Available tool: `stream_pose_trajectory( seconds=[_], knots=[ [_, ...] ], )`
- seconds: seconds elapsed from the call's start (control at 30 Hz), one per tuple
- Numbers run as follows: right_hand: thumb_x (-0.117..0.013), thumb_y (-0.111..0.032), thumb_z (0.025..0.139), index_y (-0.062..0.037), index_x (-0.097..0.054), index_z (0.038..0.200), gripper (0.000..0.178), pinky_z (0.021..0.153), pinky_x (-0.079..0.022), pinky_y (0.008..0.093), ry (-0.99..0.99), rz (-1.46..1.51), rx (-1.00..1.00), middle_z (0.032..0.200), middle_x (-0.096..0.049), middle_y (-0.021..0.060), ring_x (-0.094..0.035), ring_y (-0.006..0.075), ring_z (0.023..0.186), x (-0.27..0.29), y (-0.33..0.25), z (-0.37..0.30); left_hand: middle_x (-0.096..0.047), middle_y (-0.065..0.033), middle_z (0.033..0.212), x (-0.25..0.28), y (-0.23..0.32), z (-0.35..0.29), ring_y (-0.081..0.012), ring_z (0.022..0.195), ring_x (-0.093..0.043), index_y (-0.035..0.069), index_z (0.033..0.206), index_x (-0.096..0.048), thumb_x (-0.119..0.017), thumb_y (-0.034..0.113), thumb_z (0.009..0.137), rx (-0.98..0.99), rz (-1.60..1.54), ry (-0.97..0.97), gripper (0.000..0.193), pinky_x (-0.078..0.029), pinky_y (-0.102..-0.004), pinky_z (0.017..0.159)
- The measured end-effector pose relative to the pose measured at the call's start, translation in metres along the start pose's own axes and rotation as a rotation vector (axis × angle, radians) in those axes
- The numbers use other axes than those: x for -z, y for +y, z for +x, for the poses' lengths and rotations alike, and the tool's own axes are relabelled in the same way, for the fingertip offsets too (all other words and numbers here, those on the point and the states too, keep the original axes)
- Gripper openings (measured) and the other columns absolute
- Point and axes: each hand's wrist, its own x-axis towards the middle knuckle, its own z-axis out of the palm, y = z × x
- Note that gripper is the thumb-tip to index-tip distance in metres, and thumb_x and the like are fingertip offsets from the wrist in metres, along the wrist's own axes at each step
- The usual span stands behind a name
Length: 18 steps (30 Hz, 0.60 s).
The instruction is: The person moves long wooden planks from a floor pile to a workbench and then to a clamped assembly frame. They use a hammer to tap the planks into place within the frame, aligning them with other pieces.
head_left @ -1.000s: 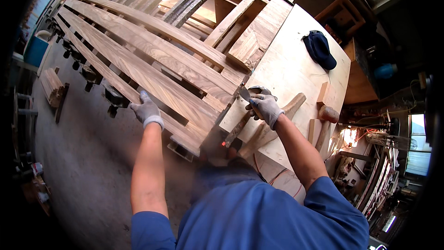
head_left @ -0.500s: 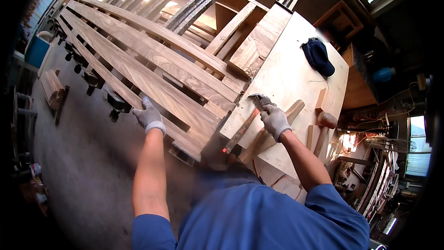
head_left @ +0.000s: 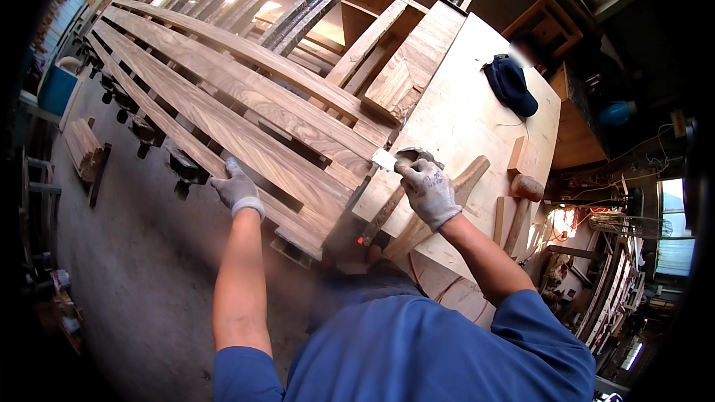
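My left hand [head_left: 237,190], in a pale glove, grips the nearest long wooden strip [head_left: 179,147] at its outer edge, with the thumb on top. My right hand [head_left: 432,192], also gloved, is closed around a small tool with a flat white tip [head_left: 384,159]; its handle is hidden in the fingers. That tip points left, close to the ends of the laid-out boards [head_left: 298,119]. A rounded dark metal piece [head_left: 417,153] shows just above the right fingers, and I cannot tell if it is held.
A pale worktable [head_left: 462,134] bears a dark blue cap [head_left: 510,85], a mallet [head_left: 521,205], wood blocks and a curved wooden piece [head_left: 471,179]. Black clamps [head_left: 186,167] line the boards' outer side. A bundle of wood [head_left: 84,149] stands at the left.
My right hand has moved slightly left and toward the boards, and the tool's white tip now shows beyond it. My left hand keeps its hold on the strip.
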Motion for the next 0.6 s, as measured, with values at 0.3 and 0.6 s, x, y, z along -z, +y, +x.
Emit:
stream_pose_trajectory(
  seconds=[0.3, 0.6],
  knots=[
    [-0.065, -0.015, 0.092, -0.0207, -0.069, 0.117, 0.027, 0.066, -0.056, 0.0441, -0.038, -0.111, 0.057, 0.091, -0.061, 0.0091, -0.066, 0.0292, 0.089, 0.002, 0.002, 0.001, -0.059, -0.0371, 0.131, 0.003, 0.003, -0.002, -0.0477, 0.116, -0.064, -0.009, 0.142, -0.042, -0.064, 0.045, 0.099, 0.012, 0.006, -0.038, 0.072, -0.053, -0.0491, 0.098],
    [-0.063, -0.012, 0.089, -0.0183, -0.071, 0.112, 0.025, 0.07, -0.056, 0.0463, 0.027, -0.039, 0.186, 0.096, -0.066, 0.0118, -0.068, 0.0311, 0.093, -0.005, 0.013, 0.021, -0.058, -0.037, 0.133, -0.002, -0.004, 0.003, -0.0476, 0.118, -0.063, -0.011, 0.143, -0.04, -0.065, 0.043, 0.099, -0.009, -0.033, -0.02, 0.073, -0.053, -0.0482, 0.099]
  ],
)
